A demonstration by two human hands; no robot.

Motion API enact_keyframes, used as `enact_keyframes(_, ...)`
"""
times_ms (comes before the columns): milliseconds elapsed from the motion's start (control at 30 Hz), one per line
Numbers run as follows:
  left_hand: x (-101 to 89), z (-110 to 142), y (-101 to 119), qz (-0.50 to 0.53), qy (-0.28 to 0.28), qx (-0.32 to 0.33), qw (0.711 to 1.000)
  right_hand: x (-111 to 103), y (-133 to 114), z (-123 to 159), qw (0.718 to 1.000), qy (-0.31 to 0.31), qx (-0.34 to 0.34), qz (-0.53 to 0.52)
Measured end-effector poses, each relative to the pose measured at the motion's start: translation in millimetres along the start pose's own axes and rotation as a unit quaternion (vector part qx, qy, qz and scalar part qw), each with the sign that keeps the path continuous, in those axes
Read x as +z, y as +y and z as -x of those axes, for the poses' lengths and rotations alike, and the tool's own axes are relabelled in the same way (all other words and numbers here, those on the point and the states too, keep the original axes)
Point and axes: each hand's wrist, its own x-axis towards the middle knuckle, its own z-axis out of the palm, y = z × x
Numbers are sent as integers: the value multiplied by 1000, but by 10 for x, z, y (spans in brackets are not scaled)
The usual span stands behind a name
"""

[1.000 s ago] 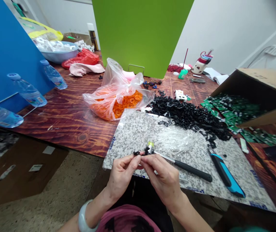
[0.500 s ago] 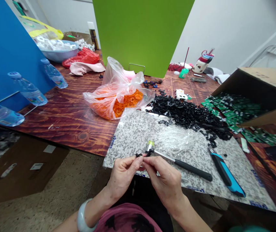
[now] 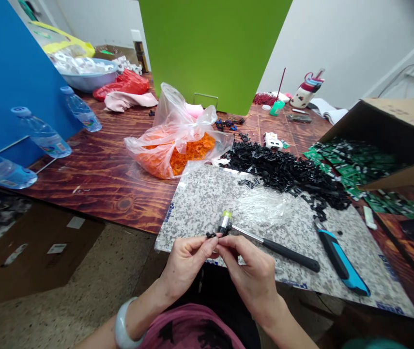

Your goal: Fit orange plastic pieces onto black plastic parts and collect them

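My left hand pinches a small black plastic part between thumb and forefinger. Fingertip to fingertip with it, my right hand is closed in a pinch too, with black plastic showing at its tips; whether this is one piece or two I cannot tell. Just beyond the fingers lies a small hammer with a black handle and a yellow-green face. Behind it, thin clear strands are spread on the speckled grey board. A heap of black plastic parts covers the board's far edge.
A blue-black utility knife lies on the board's right side. Farther right, a cardboard box spills green circuit boards. A clear bag of orange parts sits beyond the board. Water bottles stand against the blue panel.
Both hands stay pinched together and have shifted very slightly to the right. The black part between the fingertips has turned a little. Nothing on the table has visibly moved.
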Motion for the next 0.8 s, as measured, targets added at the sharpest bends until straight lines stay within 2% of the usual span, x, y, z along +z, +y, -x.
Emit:
enact_keyframes(233, -2, -23, 21, 27, -15, -13, 999, -2, 3, 5, 1000, 1, 18, 3)
enact_keyframes(400, 9, -50, 5, 5, 13, 5, 1000, 21, -4, 16, 999, -1, 41, 21)
enact_keyframes(567, 22, -73, -25, -55, 44, 56, 996, 32, -32, 33, 999, -12, 50, 7)
enact_keyframes(800, 5, -91, -54, -103, 74, 77, 989, -14, -39, 69, 997, -22, 67, -5)
